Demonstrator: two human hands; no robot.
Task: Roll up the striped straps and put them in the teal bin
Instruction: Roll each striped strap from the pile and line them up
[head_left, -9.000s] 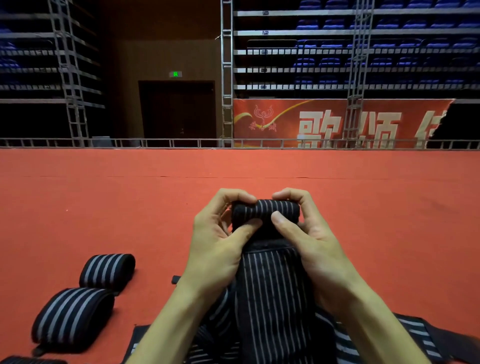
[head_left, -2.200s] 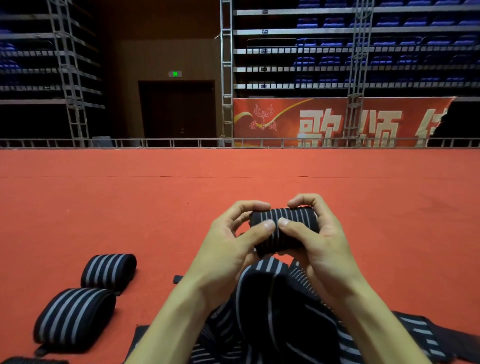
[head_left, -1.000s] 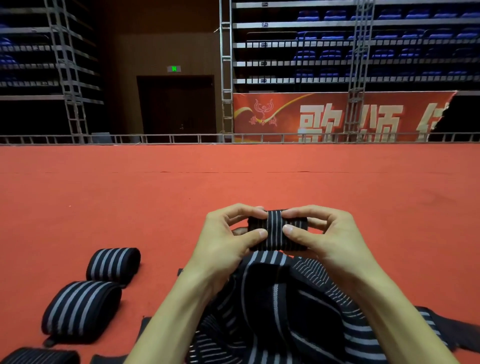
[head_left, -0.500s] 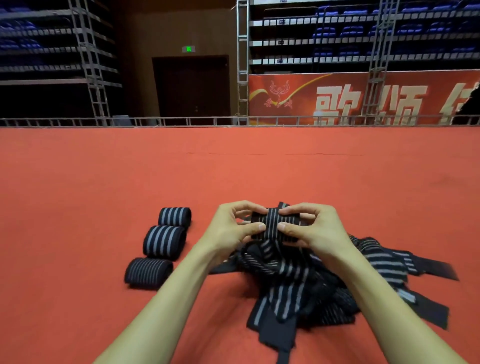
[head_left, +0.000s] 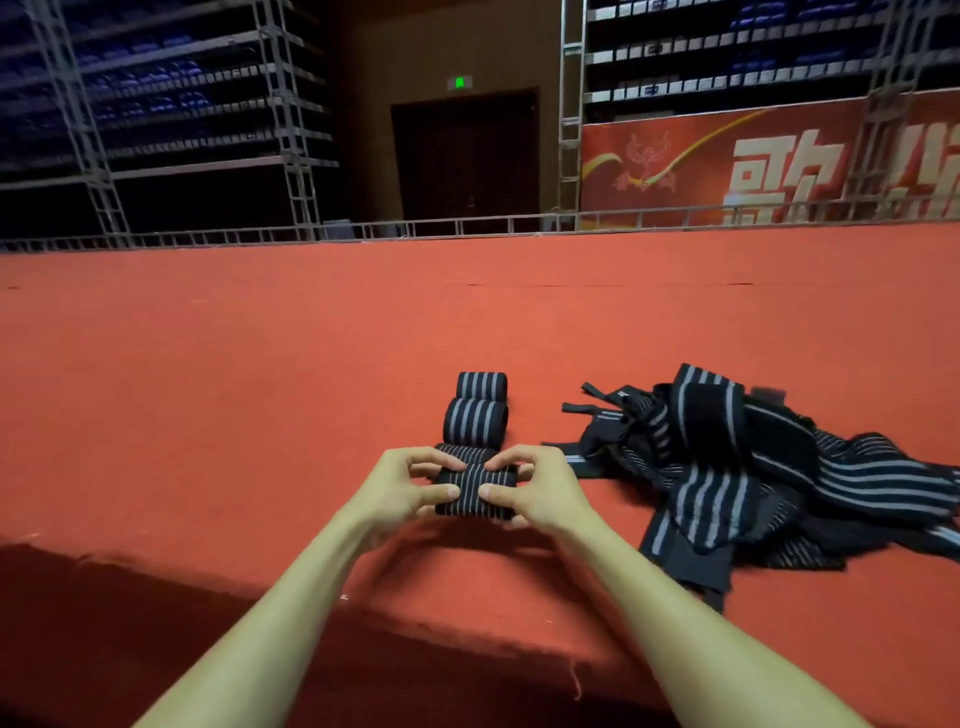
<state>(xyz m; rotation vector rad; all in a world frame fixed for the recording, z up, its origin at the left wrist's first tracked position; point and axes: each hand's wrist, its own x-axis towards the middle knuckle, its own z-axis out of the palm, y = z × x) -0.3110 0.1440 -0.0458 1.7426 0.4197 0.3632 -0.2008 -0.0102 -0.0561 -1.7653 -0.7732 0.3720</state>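
Head view: rolled strap (head_left: 475, 492) gripped, red carpet (head_left: 249, 364) below, dark bleachers (head_left: 171, 104) beyond.

Both hands grip one striped roll (head_left: 475, 492) low over the red carpet (head_left: 208, 395). The left hand (head_left: 402, 491) holds its left end and the right hand (head_left: 543, 496) its right end. The thumbs press the near face and the fingers (head_left: 434, 460) curl over the top. Whether the roll touches the carpet cannot be told.

Just behind it, three rolled straps (head_left: 474, 422) lie in a row running away from the person, the nearest partly hidden by the hands. To the right, apart from the row, is a tangled pile (head_left: 753, 467) of loose striped straps. Beyond the carpet are a metal rail (head_left: 467, 226), a dark door (head_left: 465, 156) and a red banner (head_left: 727, 161).
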